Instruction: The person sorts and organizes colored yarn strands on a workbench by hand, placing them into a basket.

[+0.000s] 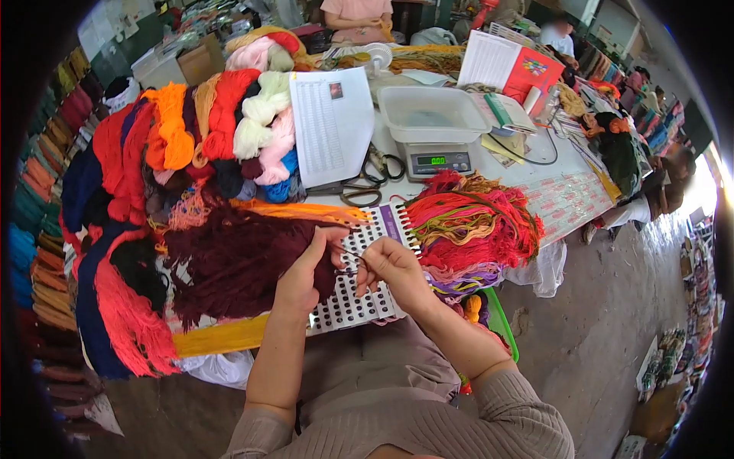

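Note:
A white card (345,315) punched with rows of holes lies at the table's front edge, below my hands. My left hand (310,264) is closed at the card's left side, its thumb and fingers pinching dark maroon yarn. Just right of it, my right hand (391,268) pinches with thumb and fingertips; a thin dark strand seems to run between the two hands. The big bundle of maroon yarn (229,268) spreads leftward from the card. Orange yarn (306,213) lies behind it. Mixed pink, red and olive yarn (474,226) hangs off the card's right edge.
Behind the card are black scissors (378,164), a digital scale (438,161) bearing a clear plastic tub (432,111), and a printed sheet (332,126). Colourful skeins (176,126) pile up at left. A green crate (501,325) stands below right. A person in pink (358,19) sits opposite.

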Tool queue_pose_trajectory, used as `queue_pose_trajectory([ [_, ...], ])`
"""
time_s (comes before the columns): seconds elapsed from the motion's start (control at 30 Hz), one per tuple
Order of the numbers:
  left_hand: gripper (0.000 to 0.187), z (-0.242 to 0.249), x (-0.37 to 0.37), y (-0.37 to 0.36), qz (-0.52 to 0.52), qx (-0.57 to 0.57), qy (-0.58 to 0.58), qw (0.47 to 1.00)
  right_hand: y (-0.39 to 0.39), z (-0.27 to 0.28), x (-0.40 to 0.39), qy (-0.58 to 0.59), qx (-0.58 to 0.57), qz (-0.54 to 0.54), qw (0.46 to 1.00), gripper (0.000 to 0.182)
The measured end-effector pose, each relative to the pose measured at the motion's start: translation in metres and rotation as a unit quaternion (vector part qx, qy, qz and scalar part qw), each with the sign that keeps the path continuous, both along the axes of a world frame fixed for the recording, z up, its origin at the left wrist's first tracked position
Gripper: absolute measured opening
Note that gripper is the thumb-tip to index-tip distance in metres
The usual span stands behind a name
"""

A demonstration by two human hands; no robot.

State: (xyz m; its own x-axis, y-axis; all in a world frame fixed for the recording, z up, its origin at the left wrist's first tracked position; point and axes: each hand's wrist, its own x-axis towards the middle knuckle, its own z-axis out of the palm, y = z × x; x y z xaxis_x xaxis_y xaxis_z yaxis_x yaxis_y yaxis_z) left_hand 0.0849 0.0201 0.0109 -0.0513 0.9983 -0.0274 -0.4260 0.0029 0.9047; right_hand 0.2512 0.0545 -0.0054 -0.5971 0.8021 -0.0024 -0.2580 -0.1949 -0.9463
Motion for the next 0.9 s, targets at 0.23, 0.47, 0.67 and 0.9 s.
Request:
queue_pose_trajectory([
  [0.23, 0.039, 0.0002, -0.0056, 0.0031, 0.002, -0.026, -0.041, 0.999, 0.0003, -0.0019, 0.006, 0.025, -0.033, -0.01, 0.999, 0.02],
  [0.47, 0.04, -0.0023, -0.0032, 0.0061, -0.009, -0.026, -0.039, 0.999, -0.0021, -0.008, 0.0031, -0.017, -0.035, -0.009, 0.999, 0.023],
  [0.67, 0.039, -0.0032, -0.0028, 0.0076, 0.0, -0.025, -0.048, 0.999, -0.0058, -0.0021, 0.001, -0.003, -0.021, -0.046, 0.999, 0.019],
  [0.9, 0.038, 0.0008, -0.0046, 0.0064, 0.016, -0.017, -0.055, 0.998, -0.0094, -0.0022, 0.0024, 0.019, -0.025, -0.057, 0.998, 0.017],
])
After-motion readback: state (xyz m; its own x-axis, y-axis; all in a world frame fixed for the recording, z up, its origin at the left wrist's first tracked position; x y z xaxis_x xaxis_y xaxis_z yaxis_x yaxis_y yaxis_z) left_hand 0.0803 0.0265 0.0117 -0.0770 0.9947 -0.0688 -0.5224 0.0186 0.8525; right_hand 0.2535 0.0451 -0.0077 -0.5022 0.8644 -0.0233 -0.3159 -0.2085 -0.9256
